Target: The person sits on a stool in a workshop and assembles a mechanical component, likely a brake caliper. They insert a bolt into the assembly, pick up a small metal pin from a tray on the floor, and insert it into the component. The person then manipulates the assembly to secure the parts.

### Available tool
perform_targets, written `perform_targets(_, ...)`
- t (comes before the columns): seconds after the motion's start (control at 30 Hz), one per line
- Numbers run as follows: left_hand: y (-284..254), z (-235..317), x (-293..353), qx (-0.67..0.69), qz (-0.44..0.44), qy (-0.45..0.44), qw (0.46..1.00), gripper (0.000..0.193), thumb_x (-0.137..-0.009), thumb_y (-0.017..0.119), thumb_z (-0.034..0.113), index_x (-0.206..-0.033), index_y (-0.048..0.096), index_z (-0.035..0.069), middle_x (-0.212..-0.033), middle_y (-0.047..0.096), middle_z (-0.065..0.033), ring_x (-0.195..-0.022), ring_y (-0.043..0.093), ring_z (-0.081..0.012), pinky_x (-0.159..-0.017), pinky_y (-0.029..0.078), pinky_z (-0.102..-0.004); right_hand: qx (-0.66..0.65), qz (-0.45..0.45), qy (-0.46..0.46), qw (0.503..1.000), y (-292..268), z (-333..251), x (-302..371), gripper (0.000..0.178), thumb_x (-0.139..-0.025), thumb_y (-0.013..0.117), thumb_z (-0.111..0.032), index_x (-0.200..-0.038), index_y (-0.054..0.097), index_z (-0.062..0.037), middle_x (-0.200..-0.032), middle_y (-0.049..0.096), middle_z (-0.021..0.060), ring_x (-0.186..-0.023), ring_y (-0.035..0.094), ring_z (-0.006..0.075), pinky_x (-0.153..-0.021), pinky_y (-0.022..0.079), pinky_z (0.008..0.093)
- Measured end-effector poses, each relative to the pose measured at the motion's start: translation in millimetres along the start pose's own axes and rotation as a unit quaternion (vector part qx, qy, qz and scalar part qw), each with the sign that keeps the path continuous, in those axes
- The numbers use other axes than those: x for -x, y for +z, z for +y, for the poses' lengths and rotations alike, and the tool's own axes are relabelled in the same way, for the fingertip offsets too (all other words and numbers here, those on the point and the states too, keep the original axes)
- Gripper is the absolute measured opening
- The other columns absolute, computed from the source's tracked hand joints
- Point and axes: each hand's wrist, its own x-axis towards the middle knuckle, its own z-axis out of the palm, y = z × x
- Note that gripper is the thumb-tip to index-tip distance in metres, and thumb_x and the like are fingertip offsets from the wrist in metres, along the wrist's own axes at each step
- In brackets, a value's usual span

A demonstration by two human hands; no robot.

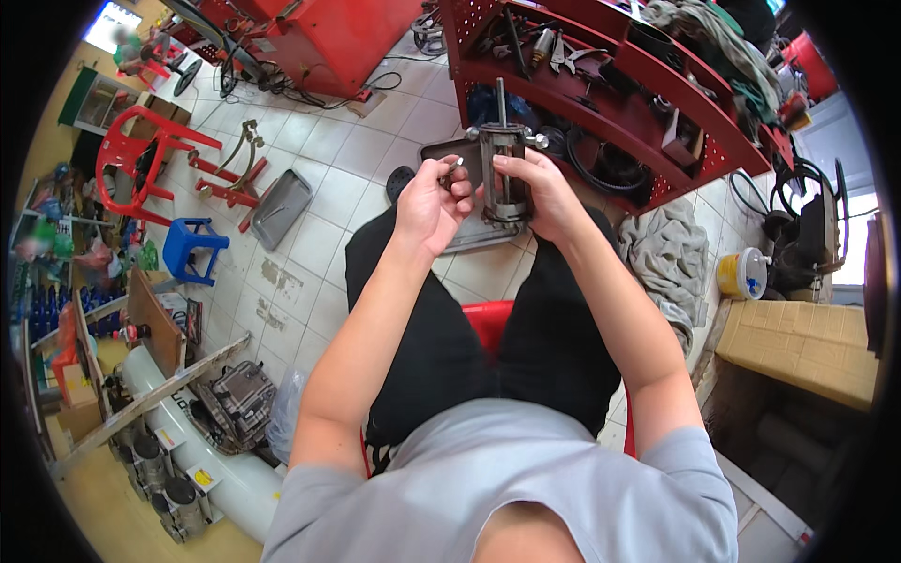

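Note:
My right hand [546,192] is closed around an open-sided metal cylinder [508,143], holding it upright above the floor between my knees. A long thin rod [501,98] stands out of its top, and small round metal fittings stick out at the upper sides. My right thumb presses on its front. Just left of it, my left hand [434,205] pinches a small metal part [454,171] between thumb and fingers, apart from the cylinder. What kind of part it is cannot be made out. Beneath the cylinder lies a grey tray [474,240], partly hidden by my hands.
A red tool cart [601,103] with pliers and other tools on its shelf stands ahead to the right. To the left are a second grey tray [282,208], a blue stool [194,250] and a red chair [141,155]. Grey cloth [664,258] lies by my right knee.

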Motion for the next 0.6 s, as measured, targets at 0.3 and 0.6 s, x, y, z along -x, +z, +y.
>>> perform_targets(0.3, 18.0, -18.3, 92.6, -0.010, -0.092, 0.092, 0.991, 0.017, -0.094, 0.063, 0.021, -0.104, 0.063, 0.007, -0.088, 0.064, -0.0016, -0.064, 0.048, -0.0065, -0.055, 0.040, -0.0226, -0.005, -0.001, -0.075, 0.997, 29.0, 8.6, 71.9, 0.013, -0.084, 0.068, -0.014, -0.095, 0.065, -0.0062, -0.077, 0.063, 0.0020, -0.071, 0.059, 0.0112, -0.066, 0.047, 0.0274)
perform_targets(0.6, 1.0, -27.0, 136.4, 0.000, -0.107, 0.104, 0.989, 0.026, -0.094, 0.061, 0.033, -0.099, 0.062, 0.008, -0.074, 0.055, 0.0043, -0.058, 0.043, -0.0044, -0.054, 0.037, -0.0210, -0.011, -0.037, -0.084, 0.996, 40.9, 5.8, 100.7, 0.014, -0.083, 0.069, -0.013, -0.093, 0.061, -0.0068, -0.077, 0.061, 0.0018, -0.071, 0.059, 0.0130, -0.066, 0.046, 0.0286)
